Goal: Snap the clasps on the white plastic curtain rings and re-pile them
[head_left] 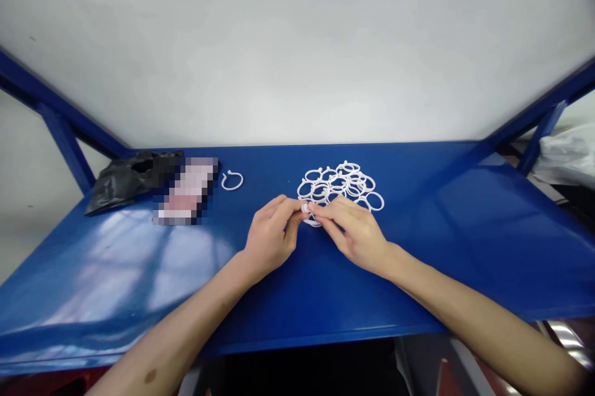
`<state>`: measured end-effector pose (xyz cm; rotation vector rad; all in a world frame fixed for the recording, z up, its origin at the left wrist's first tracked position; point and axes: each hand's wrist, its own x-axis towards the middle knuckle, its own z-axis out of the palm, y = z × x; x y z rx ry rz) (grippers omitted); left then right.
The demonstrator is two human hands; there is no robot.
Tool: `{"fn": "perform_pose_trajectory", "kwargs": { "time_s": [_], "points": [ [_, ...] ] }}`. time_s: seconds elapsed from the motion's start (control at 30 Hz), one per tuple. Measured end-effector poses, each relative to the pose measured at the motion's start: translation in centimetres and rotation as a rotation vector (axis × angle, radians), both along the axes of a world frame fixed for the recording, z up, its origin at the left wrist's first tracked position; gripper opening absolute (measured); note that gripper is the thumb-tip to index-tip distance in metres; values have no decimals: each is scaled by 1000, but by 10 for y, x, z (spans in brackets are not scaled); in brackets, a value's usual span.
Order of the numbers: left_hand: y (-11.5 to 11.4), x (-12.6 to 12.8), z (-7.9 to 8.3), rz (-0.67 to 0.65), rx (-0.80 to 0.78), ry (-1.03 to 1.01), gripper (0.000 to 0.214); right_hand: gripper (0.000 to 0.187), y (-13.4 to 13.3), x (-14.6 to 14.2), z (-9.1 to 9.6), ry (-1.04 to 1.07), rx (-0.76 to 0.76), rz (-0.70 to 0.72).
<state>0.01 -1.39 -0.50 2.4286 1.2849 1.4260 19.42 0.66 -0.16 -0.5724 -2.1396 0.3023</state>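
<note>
My left hand [274,228] and my right hand [356,230] meet over the table, fingertips almost touching. Both pinch one white plastic curtain ring [305,207] by its small clasp end; the fingers and the rings behind hide most of its loop. Just beyond my right hand lies a loose pile of similar white curtain rings [338,182], overlapping one another, with small knobs on their rims. Apart from the pile, to the left, one more white ring [232,181] lies flat with a gap at its top.
The blue table [418,228] has a pale wall panel behind it and blue frame bars at both sides. At the left lie a crumpled black plastic bag [125,182] and a blurred-out flat object [188,191]. A whitish plastic bag [567,157] shows beyond the right edge.
</note>
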Motion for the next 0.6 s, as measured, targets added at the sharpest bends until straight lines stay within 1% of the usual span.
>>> {"fn": "perform_pose_trajectory", "kwargs": {
  "time_s": [0.1, 0.17, 0.27, 0.33, 0.37, 0.4, 0.43, 0.5, 0.57, 0.6],
  "points": [
    [2, -2, 0, -5, 40, 45, 14, 36, 1, -2, 0, -39, 51, 1],
    [4, -4, 0, -9, 32, 76, 14, 35, 2, -3, 0, -59, 83, -18],
    [11, -12, 3, -12, -3, 172, 12, 31, 5, -3, 1, -110, 126, -85],
    [19, -22, 5, 19, 3, 275, 14, 27, 11, 0, 1, -127, 140, -145],
    [24, -29, 6, 64, 11, 318, 17, 26, 14, 3, 2, -114, 133, -179],
    [29, -38, 6, 143, 0, 334, 21, 25, 18, 6, 2, -88, 114, -216],
    [34, -47, 6, 252, -19, 354, 24, 25, 22, 9, 1, -54, 79, -259],
    [44, -66, 4, 470, -94, 429, 30, 25, 31, 16, -1, 4, -28, -353],
    [50, -83, 0, 611, -187, 533, 32, 23, 39, 21, -4, 29, -128, -434],
    [52, -90, -2, 656, -232, 580, 33, 20, 42, 23, -5, 29, -156, -467]
  ]
}}
